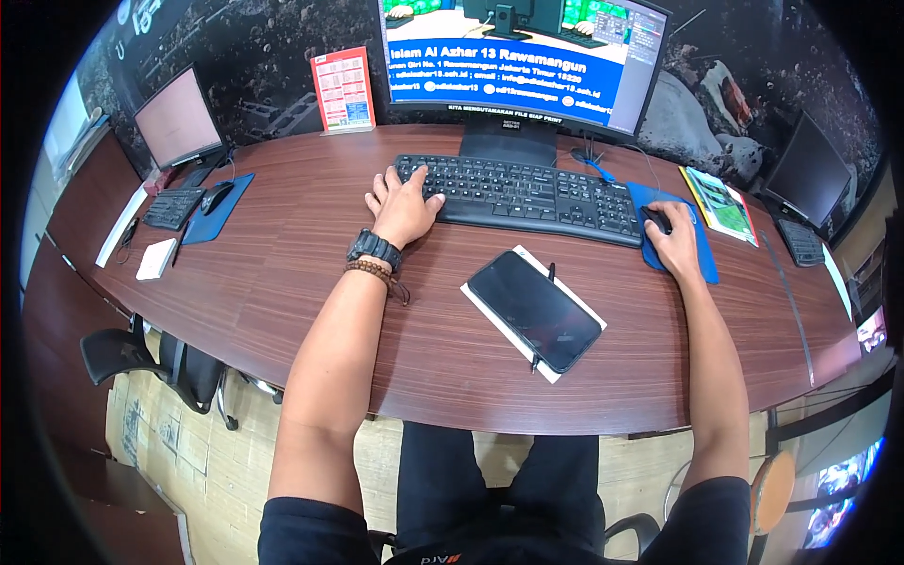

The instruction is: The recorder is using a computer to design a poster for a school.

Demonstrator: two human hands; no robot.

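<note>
Black short sleeves (315, 529) lie closest, with bare forearms (331, 367) reaching over the wood-grain desk (282, 273). The left hand (405, 209), fingers spread apart, rests on the left end of the full-size black keyboard (529, 196) and clasps nothing. The right hand (676, 249) is curled around the black computer mouse (656, 221) on a blue mouse pad (703, 268), by the keyboard's right end. The mouse is probably light, hard-shelled and easy to slide, best held by its sides. The keyboard looks stiff; light key presses should suffice. Between the forearms lies a smartphone (535, 311), likely slippery and fragile, best lifted by its long edges.
</note>
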